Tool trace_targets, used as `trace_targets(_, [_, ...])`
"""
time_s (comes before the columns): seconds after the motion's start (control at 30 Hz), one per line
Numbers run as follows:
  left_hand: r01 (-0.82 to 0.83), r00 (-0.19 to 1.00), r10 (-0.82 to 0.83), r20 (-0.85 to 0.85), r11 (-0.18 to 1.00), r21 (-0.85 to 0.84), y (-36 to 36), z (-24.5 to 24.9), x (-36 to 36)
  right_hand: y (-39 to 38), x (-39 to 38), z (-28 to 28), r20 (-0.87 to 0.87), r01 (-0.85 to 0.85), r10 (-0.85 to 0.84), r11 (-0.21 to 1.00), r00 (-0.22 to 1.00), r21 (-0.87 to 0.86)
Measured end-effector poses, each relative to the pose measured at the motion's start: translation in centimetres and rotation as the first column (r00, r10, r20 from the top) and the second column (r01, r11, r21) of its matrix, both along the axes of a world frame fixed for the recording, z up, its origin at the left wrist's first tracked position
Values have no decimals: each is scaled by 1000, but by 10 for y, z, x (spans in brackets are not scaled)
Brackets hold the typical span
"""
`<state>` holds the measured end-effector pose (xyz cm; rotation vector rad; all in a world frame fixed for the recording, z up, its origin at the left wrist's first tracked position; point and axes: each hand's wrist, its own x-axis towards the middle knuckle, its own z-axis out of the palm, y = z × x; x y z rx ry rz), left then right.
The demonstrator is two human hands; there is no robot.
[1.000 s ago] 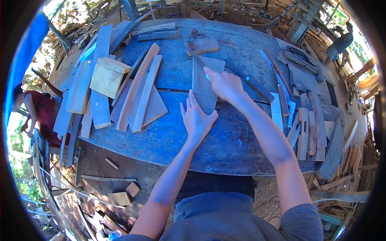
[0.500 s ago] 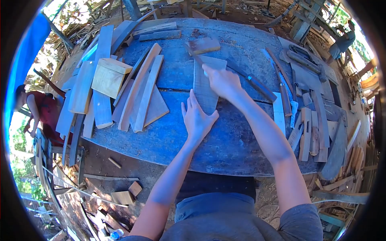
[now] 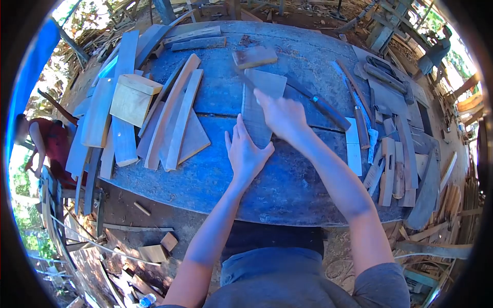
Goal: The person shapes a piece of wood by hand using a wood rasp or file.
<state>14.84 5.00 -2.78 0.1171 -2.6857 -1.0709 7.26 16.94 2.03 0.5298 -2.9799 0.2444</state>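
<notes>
A flat grey-brown wooden board [image 3: 261, 84] lies on the blue-stained tabletop [image 3: 215, 179] in front of me. My left hand [image 3: 245, 149] spans its near end, fingers along the left edge and thumb at the right, holding it. My right hand [image 3: 283, 115] is closed over the board around a narrow dark tool [image 3: 247, 79], whose blurred length points away to the upper left; its exact kind cannot be made out. Just beyond lies a short wood block [image 3: 255, 57]. Right of the board rests a long dark tool with a metal ring [image 3: 315, 98].
Wooden strips [image 3: 183, 120] and a pale block [image 3: 134, 97] are heaped on the left. Chisel-like tools [image 3: 361, 126], a hand plane [image 3: 385, 77] and mortised pieces [image 3: 387, 172] lie on the right. One person [image 3: 49, 143] is at the far left, another [image 3: 434, 54] at the upper right.
The view has shifted slightly, moving the table's contents a little left. Both hands stay at the board, and the right hand with its tool has moved slightly toward me along it.
</notes>
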Motion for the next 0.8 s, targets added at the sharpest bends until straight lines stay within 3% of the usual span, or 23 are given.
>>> trace_targets(0.13, [-21,998,19,-65,999,-27,2,-4,2,14,23,21,114,-28,24,999,993,36])
trace_targets(0.17, [-13,998,11,-67,999,-31,3,-3,3,15,5,10,40,-15,17,999,999,-30])
trace_targets(0.3, [-14,1000,14,17,999,-41,2,5,2,0,-39,9,38,51,-48,993,998,-109])
trace_targets(0.57, [-36,998,34,-44,998,-43,4,-3,3,18,33,15,138,13,-19,999,990,49])
trace_targets(0.8, [-35,999,35,8,998,-49,6,1,3,6,-37,10,21,92,-91,992,996,-91])
